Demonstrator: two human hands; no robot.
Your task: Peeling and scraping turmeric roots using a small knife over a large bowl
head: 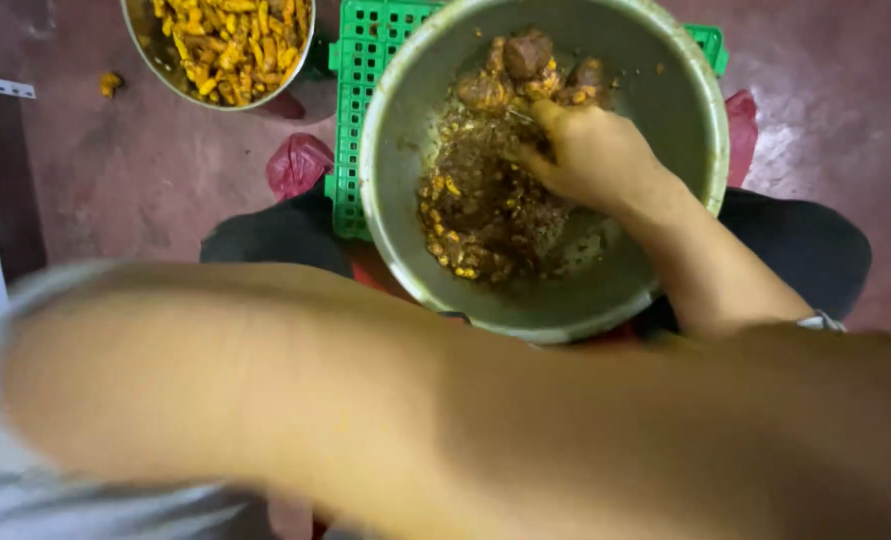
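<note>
A person's hand digs into a metal bowl of muddy turmeric roots.

The right hand, fingers curled on brown roots, sits inside the large bowl atop a green crate. A blurred forearm crosses the foreground; its hand is unseen. A second bowl of yellow pieces rests on the floor's far-left edge.

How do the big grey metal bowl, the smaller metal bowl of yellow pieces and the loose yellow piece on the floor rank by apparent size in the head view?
1. Big grey metal bowl.
2. Smaller metal bowl of yellow pieces, partly cropped and farther away, so unsure.
3. Loose yellow piece.
</note>
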